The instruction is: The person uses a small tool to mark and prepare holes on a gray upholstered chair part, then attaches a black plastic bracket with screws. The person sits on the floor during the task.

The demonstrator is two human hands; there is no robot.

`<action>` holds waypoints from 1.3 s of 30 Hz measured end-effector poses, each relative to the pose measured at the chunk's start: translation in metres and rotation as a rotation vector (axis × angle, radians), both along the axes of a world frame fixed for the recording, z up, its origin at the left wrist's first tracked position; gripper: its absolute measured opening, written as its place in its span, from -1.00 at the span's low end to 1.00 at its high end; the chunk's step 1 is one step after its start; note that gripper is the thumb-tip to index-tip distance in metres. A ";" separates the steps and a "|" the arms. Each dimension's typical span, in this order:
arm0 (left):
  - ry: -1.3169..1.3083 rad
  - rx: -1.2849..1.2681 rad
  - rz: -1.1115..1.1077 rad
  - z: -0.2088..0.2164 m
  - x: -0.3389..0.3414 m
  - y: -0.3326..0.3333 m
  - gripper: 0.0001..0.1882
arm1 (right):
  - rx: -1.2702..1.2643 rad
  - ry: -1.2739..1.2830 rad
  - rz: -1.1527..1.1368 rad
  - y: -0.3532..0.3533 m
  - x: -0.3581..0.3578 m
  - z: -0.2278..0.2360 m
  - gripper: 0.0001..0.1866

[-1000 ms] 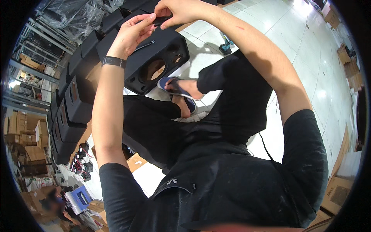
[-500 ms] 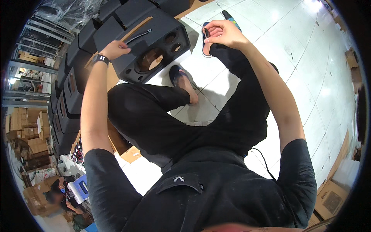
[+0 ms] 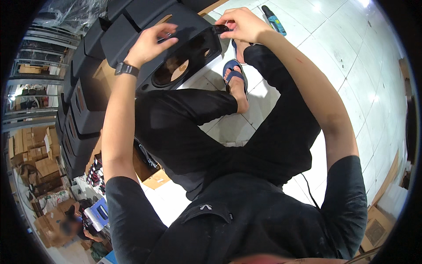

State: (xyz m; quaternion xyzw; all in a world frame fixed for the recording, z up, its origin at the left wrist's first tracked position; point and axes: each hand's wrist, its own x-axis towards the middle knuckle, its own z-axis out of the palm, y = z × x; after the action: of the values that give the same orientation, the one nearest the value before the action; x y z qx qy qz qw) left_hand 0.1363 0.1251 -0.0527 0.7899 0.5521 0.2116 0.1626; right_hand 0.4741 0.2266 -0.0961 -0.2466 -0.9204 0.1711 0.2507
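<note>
A black speaker cabinet [image 3: 189, 26] with a large round cut-out and smaller holes in its front panel lies before my knees. Over its top my left hand [image 3: 147, 46] hovers with thumb and fingers apart, and I see nothing held in it. At the cabinet's far right corner my right hand [image 3: 246, 25] pinches a small dark glossy piece [image 3: 221, 29] between thumb and fingers. Its exact kind is not clear, and whether it touches the cabinet I cannot tell.
More black cabinets [image 3: 81, 110] are stacked at the left, beside metal racks [image 3: 35, 81] and cardboard boxes [image 3: 33, 145]. A dark bottle with a blue-green label [image 3: 274, 22] lies on the tiled floor. An open carton [image 3: 156, 178] stands by my left thigh. Another person [image 3: 81, 224] is at lower left.
My left hand has moved right over the cabinet, and the cable there is no longer visible. My right hand has shifted left to the cabinet corner with the dark piece. My left foot has moved right.
</note>
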 end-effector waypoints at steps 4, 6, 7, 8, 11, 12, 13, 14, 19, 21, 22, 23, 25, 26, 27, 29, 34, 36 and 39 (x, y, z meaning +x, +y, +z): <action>0.153 0.111 -0.063 0.019 0.030 0.007 -0.35 | -0.097 0.113 0.104 0.004 -0.047 0.010 -0.44; 0.175 0.067 -0.060 0.033 0.030 0.016 -0.38 | -0.064 0.153 0.155 0.010 -0.067 0.023 -0.37; 0.186 0.045 -0.059 0.040 0.028 0.022 -0.39 | -0.044 0.156 0.159 0.014 -0.075 0.027 -0.37; 0.189 0.061 -0.047 0.041 0.022 0.026 -0.44 | -0.021 0.158 0.166 0.016 -0.083 0.032 -0.37; 0.175 0.082 0.010 0.048 0.005 0.032 -0.48 | -0.008 0.166 0.194 0.027 -0.105 0.045 -0.35; 0.144 0.094 0.020 0.050 0.003 0.033 -0.50 | -0.019 0.165 0.208 0.031 -0.112 0.047 -0.35; 0.157 0.103 0.040 0.052 0.002 0.034 -0.51 | -0.030 0.163 0.223 0.034 -0.118 0.048 -0.35; 0.172 0.108 0.065 0.051 -0.002 0.035 -0.51 | 0.000 0.136 0.236 0.035 -0.125 0.049 -0.36; 0.208 0.071 0.179 0.038 -0.031 0.054 -0.52 | -0.161 0.100 0.261 0.063 -0.152 0.035 -0.28; 0.186 0.087 0.206 0.024 -0.048 0.068 -0.49 | -0.194 0.110 0.177 0.080 -0.155 0.016 -0.25; 0.191 0.062 0.234 0.017 -0.057 0.073 -0.49 | -0.281 0.061 0.115 0.089 -0.155 0.007 -0.23; 0.197 0.040 0.250 0.015 -0.061 0.083 -0.49 | -0.281 0.076 0.068 0.103 -0.155 -0.006 -0.24; 0.200 -0.025 0.285 0.004 -0.063 0.096 -0.51 | -0.311 0.099 -0.049 0.124 -0.151 -0.049 -0.26; 0.202 -0.053 0.295 -0.002 -0.066 0.103 -0.51 | -0.365 0.133 -0.101 0.130 -0.153 -0.063 -0.28; 0.207 -0.082 0.315 -0.008 -0.075 0.107 -0.50 | -0.405 0.125 -0.132 0.127 -0.158 -0.067 -0.30; 0.199 -0.061 0.312 -0.027 -0.089 0.113 -0.52 | -0.471 0.069 -0.185 0.123 -0.167 -0.075 -0.38; 0.112 -0.070 0.329 -0.045 -0.095 0.122 -0.56 | -0.119 0.020 0.043 0.135 -0.169 -0.098 -0.60; 0.071 -0.111 0.372 -0.053 -0.102 0.121 -0.55 | -0.048 0.000 0.094 0.126 -0.173 -0.099 -0.71; -0.027 -0.136 0.362 -0.062 -0.108 0.121 -0.54 | 0.029 -0.055 0.079 0.121 -0.173 -0.099 -0.72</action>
State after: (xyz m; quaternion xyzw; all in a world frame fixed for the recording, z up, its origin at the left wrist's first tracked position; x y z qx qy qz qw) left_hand 0.0287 0.2464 -0.1147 0.6619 0.6961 0.2101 0.1822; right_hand 0.3014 0.3472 -0.1956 -0.2111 -0.9383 0.1608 0.2216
